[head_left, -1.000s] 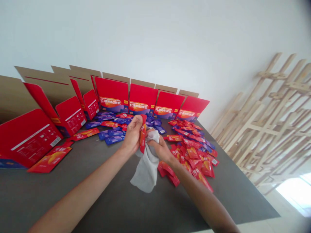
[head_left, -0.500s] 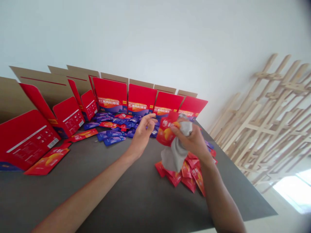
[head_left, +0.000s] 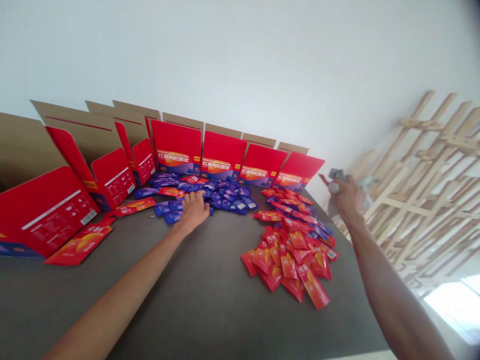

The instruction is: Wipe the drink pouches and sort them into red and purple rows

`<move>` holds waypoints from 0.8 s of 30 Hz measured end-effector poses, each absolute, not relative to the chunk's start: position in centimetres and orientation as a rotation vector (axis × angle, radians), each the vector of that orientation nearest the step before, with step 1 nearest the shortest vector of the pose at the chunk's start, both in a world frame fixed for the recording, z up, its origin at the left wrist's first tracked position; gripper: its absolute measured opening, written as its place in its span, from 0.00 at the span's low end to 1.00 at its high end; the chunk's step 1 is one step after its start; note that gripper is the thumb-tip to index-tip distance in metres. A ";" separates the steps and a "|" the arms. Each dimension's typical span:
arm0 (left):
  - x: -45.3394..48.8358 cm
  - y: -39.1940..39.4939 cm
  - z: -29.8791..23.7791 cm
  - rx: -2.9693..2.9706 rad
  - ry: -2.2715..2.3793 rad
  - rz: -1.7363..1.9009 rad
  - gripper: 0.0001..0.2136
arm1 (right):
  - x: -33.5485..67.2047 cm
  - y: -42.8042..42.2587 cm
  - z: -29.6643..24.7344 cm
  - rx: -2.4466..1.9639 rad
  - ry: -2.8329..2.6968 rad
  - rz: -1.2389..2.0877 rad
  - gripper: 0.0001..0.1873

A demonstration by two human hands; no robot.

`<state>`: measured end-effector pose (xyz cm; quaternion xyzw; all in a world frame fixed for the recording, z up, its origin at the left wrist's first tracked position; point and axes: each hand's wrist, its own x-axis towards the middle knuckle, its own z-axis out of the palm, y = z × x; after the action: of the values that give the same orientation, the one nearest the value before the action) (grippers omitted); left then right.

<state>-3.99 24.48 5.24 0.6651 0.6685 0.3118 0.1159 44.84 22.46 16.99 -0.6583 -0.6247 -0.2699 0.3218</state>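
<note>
My left hand (head_left: 195,209) reaches palm down over the purple sachets (head_left: 228,196), fingers apart and bent; whether it touches one is hidden. Out past the right side of the table, my right hand (head_left: 347,197) is closed and raised, blurred by motion. It grips a crumpled grey cloth (head_left: 365,195), and a thin red edge of a pouch (head_left: 323,178) sticks out on its left side. Below and left of it lies a heap of red pouches (head_left: 288,252), a few purple ones among them.
Open red cartons (head_left: 224,150) with raised brown flaps stand along the wall and the left side. Larger red pouches (head_left: 80,245) lie by the left cartons. Wooden slatted frames (head_left: 405,200) lean beyond the right edge of the dark table (head_left: 180,305).
My right hand has swung right with the cloth, from above the red heap to beyond the table edge. My left hand has moved left and down onto the purple sachets.
</note>
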 end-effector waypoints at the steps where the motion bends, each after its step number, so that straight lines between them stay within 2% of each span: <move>1: -4.3 24.4 4.9 1.980 2.001 0.858 0.24 | 44.4 23.0 15.4 -1.793 -1.720 -0.692 0.06; 6: -5.2 24.1 3.9 2.136 2.087 0.593 0.26 | 42.7 25.3 9.4 -1.996 -2.064 -0.630 0.20; 11: -5.3 24.0 3.2 2.233 2.093 0.425 0.32 | 43.4 26.4 7.9 -1.962 -2.418 -0.518 0.28; 15: -5.0 24.1 2.7 2.247 2.110 0.342 0.34 | 44.8 26.8 8.2 -1.871 -2.578 -0.449 0.25; 20: -4.8 24.2 2.7 2.239 2.150 0.300 0.34 | 46.1 26.9 9.2 -1.792 -2.556 -0.445 0.15; 24: -4.8 24.1 2.8 2.235 2.180 0.307 0.35 | 46.7 25.7 11.7 -1.777 -2.416 -0.512 0.15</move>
<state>-4.77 24.11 2.79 0.7123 0.6950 0.0977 0.0022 46.72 25.68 11.74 -0.5832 -0.7932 -0.1680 0.0494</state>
